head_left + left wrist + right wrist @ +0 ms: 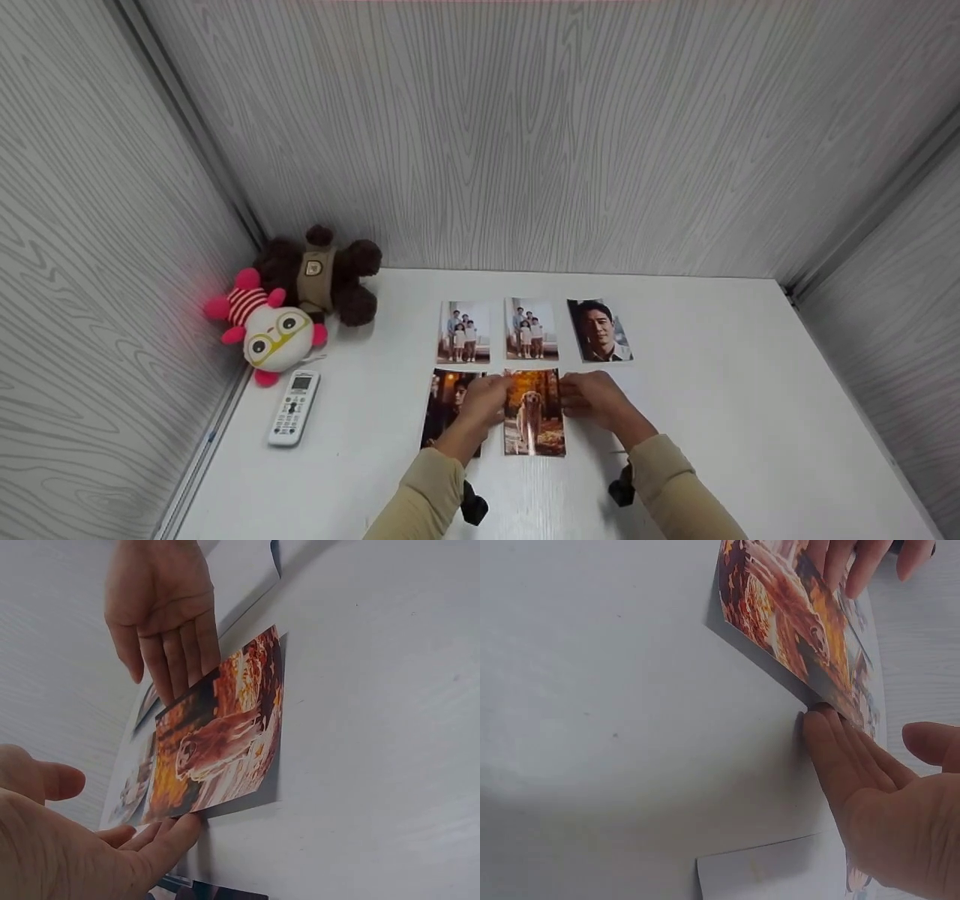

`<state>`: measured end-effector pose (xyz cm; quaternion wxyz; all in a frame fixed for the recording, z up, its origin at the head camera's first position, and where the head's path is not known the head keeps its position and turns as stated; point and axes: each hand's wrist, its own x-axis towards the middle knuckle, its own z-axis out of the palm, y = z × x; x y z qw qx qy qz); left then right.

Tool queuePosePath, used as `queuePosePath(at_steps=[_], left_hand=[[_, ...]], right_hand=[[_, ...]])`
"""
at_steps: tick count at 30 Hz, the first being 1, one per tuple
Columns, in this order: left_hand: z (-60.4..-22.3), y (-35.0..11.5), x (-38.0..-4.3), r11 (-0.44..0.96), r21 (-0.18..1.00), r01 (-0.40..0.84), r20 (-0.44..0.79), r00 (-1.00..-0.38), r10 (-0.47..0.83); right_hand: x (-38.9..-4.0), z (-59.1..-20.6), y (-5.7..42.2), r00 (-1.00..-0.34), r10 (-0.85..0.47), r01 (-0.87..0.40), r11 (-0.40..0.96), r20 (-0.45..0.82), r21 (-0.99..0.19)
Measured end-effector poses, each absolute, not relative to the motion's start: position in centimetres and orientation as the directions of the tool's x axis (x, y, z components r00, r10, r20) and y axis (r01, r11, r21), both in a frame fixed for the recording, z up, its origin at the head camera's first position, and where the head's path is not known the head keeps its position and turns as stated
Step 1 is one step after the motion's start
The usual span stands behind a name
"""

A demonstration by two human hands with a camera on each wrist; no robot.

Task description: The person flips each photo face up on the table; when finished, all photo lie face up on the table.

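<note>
A photo of a golden dog among autumn leaves (531,420) lies between my two hands, its near edge slightly raised off the table. My left hand (484,401) has its extended fingertips at the photo's left edge, with the thumb held apart from it. At the opposite edge, the straight fingers of my right hand (600,401) touch the photo, thumb also apart. Under my left wrist lies a dark portrait photo (442,405), partly covered. A white card, blank side up (765,874), lies beside my right hand, mostly hidden by it in the head view.
Behind the hands lie two matching family photos (463,334) (532,330) and a portrait photo (600,331) in a row. To the left are a white remote control (294,409), a pink-and-white plush toy (277,337) and a brown plush toy (319,277) against the walls.
</note>
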<state>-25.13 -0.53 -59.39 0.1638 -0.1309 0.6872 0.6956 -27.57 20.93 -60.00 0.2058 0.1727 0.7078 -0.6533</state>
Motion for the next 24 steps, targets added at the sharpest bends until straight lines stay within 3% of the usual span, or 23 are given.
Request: queuePosePath(at_steps=[4,8,11,19,24], left_hand=[[-59.4,-0.4,-25.2,0.169,0.922,-0.348,-0.352,-0.936,-0.005],[-59.2,0.2,-25.2,0.376,0.9,-0.222,-0.212,-0.975,-0.068],[-58.7,1.1,-25.1,0.403,0.898,-0.174,-0.165,-0.985,-0.058],[-57.5,3.8,-25.4,0.266,0.939,-0.22,-0.239,-0.97,0.043],[-57.1,5.8,-25.5,0.092,0.95,-0.299,-0.306,-0.948,0.09]], right_hand=[[-27.5,-59.9,21.1,-0.862,-0.002,0.503,0.114,-0.507,-0.857],[-27.5,-59.7,21.4,-0.868,-0.002,0.493,0.11,-0.496,-0.863],[-27.6,-59.5,21.7,-0.867,-0.006,0.495,0.091,-0.498,-0.864],[-28.2,-59.0,23.1,-0.875,0.02,0.483,0.071,-0.483,-0.873],[-28.5,-58.6,25.1,-0.882,0.037,0.47,0.045,-0.469,-0.881]])
